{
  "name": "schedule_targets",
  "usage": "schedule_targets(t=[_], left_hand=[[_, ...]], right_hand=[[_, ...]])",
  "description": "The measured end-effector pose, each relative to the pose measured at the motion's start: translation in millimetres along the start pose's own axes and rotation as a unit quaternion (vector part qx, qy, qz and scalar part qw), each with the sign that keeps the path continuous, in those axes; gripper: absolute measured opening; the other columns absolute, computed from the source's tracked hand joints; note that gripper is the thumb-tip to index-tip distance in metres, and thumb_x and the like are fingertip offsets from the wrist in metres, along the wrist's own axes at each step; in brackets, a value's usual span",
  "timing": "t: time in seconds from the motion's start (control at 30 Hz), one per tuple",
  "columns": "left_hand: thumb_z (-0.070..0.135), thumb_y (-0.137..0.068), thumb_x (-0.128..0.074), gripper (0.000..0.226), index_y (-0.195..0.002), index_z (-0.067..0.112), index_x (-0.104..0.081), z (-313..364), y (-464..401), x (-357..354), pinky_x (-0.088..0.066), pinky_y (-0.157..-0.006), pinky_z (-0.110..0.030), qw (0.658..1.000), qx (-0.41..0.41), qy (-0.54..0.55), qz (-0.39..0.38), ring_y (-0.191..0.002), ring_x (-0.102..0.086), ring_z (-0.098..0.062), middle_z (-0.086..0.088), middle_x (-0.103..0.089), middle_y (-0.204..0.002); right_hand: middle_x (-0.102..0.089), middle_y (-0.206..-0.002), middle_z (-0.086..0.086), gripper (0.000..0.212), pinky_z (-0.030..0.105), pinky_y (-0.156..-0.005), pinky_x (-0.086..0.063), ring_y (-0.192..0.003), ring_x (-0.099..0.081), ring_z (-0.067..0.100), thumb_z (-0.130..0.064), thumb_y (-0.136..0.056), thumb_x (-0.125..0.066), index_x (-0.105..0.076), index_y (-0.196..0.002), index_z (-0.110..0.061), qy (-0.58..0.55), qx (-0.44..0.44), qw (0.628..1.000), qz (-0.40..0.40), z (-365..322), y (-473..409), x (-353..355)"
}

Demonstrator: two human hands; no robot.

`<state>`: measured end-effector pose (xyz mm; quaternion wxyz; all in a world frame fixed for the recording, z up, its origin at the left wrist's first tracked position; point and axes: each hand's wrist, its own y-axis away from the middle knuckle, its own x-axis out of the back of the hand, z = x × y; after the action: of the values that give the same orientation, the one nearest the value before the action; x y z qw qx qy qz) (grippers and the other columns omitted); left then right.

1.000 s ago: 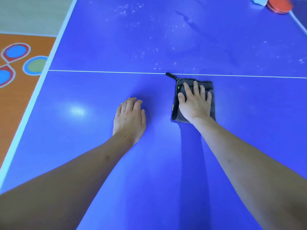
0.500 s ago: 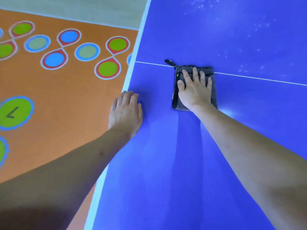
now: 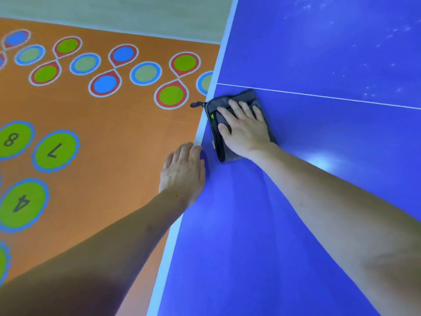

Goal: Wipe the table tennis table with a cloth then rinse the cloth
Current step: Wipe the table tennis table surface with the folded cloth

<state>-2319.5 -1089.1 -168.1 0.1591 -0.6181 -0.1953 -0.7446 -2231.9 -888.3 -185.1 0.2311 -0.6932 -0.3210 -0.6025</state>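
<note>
Still wiping. Right grip (image 3: 245, 131) flat and released, pressing cloth (image 3: 237, 106) at desk (image 3: 296, 224) edge, just under white line (image 3: 319, 96). Left grip (image 3: 183, 173) released, resting on same edge. Next: lift cloth, go rinse. Earlier: cloth farther in from edge.

Open blue tabletop (image 3: 319, 144) is left free toward three o'clock; toward nine o'clock its white edge (image 3: 200, 131) is met.
</note>
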Motion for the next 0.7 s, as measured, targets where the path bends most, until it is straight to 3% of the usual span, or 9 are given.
schedule_targets(t=[0.17, 0.5, 0.7], left_hand=[[0.034, -0.103, -0.027, 0.046, -0.142, 0.018, -0.043, 83, -2, -9, -0.031, -0.115, -0.041, 0.999, -0.034, -0.019, 0.008, -0.139, -0.038, -0.024, -0.004, -0.041, -0.151], [0.033, -0.104, -0.024, 0.047, -0.145, 0.017, -0.041, 336, 4, -50, -0.027, -0.117, -0.040, 0.990, -0.142, -0.003, -0.010, -0.141, -0.034, -0.023, -0.006, -0.037, -0.153], [0.034, -0.103, -0.021, 0.050, -0.146, 0.017, -0.039, 418, 14, -63, -0.025, -0.118, -0.040, 0.981, -0.190, -0.010, -0.026, -0.143, -0.031, -0.022, -0.005, -0.034, -0.155]], right_hand=[[-0.022, -0.173, -0.005, 0.062, 0.050, -0.130, -0.008, -0.159, -0.018, 0.022, -0.055, -0.102, -0.024, -0.032, -0.161, -0.041, -0.015, -0.043, 0.999, 0.007, 86, 50, 12], [-0.018, -0.174, -0.006, 0.059, 0.050, -0.130, -0.002, -0.161, -0.011, 0.021, -0.053, -0.104, -0.027, -0.029, -0.162, -0.040, -0.023, -0.203, 0.978, 0.033, 351, 181, 52], [-0.017, -0.175, -0.004, 0.059, 0.050, -0.130, -0.003, -0.160, -0.012, 0.022, -0.052, -0.105, -0.027, -0.028, -0.163, -0.038, -0.021, -0.259, 0.965, 0.040, 414, 251, 60]])
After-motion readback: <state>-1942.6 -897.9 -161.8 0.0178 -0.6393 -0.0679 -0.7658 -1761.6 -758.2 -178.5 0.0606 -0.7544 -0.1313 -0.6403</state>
